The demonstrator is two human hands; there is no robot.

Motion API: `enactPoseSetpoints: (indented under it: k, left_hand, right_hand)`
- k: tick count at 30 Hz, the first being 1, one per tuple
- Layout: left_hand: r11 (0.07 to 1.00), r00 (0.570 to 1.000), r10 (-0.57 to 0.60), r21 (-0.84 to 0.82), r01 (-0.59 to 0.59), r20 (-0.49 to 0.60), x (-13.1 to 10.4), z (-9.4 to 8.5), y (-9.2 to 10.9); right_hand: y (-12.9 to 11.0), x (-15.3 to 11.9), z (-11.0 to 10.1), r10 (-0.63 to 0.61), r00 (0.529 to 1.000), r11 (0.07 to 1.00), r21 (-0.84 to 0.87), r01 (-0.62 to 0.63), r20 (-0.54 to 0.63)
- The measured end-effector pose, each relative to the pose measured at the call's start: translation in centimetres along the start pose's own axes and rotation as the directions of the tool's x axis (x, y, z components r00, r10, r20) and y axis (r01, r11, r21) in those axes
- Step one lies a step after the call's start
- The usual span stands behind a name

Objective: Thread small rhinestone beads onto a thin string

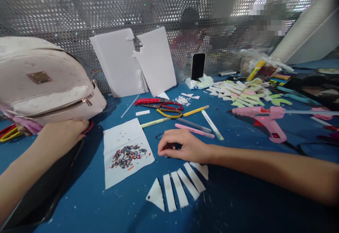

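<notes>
My left hand (63, 134) is in front of the pale pink backpack, fingers bent down over a red loop-shaped handle (89, 127); the rest of that item is hidden. A dark flat tablet-like object (53, 187) lies below this wrist. In the middle, my right hand (182, 144) hovers low with thumb and fingers curled together; anything between the tips is too small to make out. Just below it, white cut strips (179, 189) fan out behind a pointed white piece (156, 195) with a dark dot, in a fish-skeleton shape. Between my hands, a white sheet (112, 176) bears small coloured rhinestones (127, 156).
The backpack (45, 81) stands at left. Red-handled scissors (150, 101), yellow-handled scissors (169, 113) and markers (194, 130) lie ahead. A pink glue gun (270, 114) and cut foam pieces (241, 93) are at right. A phone (197, 67) and white boards (116, 63) stand upright behind.
</notes>
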State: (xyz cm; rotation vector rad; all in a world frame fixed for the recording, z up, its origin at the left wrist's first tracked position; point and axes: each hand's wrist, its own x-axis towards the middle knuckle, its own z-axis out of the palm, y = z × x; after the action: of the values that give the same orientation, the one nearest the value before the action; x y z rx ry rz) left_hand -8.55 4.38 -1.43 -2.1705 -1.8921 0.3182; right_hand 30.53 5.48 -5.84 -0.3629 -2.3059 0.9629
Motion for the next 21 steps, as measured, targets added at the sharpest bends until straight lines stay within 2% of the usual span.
enactPoseSetpoints:
  k: [2, 4, 10, 15, 18, 21]
  left_hand:
    - [0.989, 0.996, -0.008, 0.148, -0.005, 0.085, -0.1, -0.1, 0.2]
    - [0.978, 0.992, -0.031, 0.207, 0.005, 0.124, -0.1, -0.3, 0.5]
    - [0.976, 0.991, -0.070, 0.212, 0.045, 0.112, -0.1, -0.7, 0.7]
    - [0.975, 0.997, -0.048, 0.221, 0.032, 0.064, 0.0, -0.7, -0.4]
    - [0.988, 0.995, -0.038, 0.153, 0.024, 0.087, 0.1, -0.7, -0.6]
    - [0.991, 0.994, -0.042, 0.128, 0.028, 0.104, 0.0, -1.0, 0.1]
  right_hand:
    - [0.0, 0.0, 0.0, 0.002, 1.000, 1.000, -0.005, -0.002, -0.005]
    - [-0.1, 0.0, 0.0, 0.007, 1.000, 1.000, -0.009, -0.007, 0.003]
    - [0.0, 0.0, 0.1, 0.004, 1.000, 1.000, -0.004, -0.004, 0.000]
    - [0.0, 0.0, 0.1, 0.003, 1.000, 1.000, 0.001, -0.003, 0.003]
    - [0.0, 0.0, 0.1, 0.010, 1.000, 1.000, 0.001, -0.010, 0.006]
    - [0.0, 0.0, 0.1, 0.012, 1.000, 1.000, -0.001, -0.012, 0.011]
